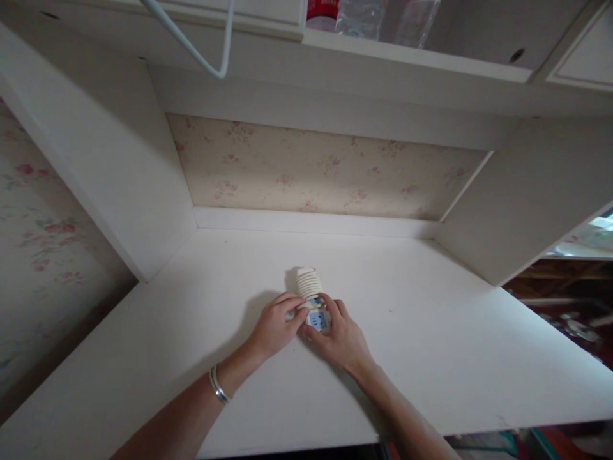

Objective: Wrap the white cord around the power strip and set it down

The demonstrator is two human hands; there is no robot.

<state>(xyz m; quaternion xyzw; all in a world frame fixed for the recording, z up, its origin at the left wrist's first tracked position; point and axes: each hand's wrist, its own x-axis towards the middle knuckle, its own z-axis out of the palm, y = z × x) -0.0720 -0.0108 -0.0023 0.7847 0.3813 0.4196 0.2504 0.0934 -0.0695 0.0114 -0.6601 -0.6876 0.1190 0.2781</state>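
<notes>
A white power strip (318,321) with blue socket faces lies on the white desktop, pointing away from me. Its cream cord (309,283) is wound in several turns around the far half. My right hand (339,332) grips the near end, thumb on the near side and fingers along the right edge. At the left edge, my left hand (279,321) pinches a part of the cord beside the last turn, with its fingertips touching the strip. What lies under the left fingers is partly hidden. A silver bangle is on my left wrist.
The white desk (215,319) is enclosed by side panels and a floral-papered back (311,169). Overhead runs a shelf (421,61) with clear plastic bottles (361,18). A pale bent rod (221,70) hangs at upper left. Blurred items lie beyond the right edge.
</notes>
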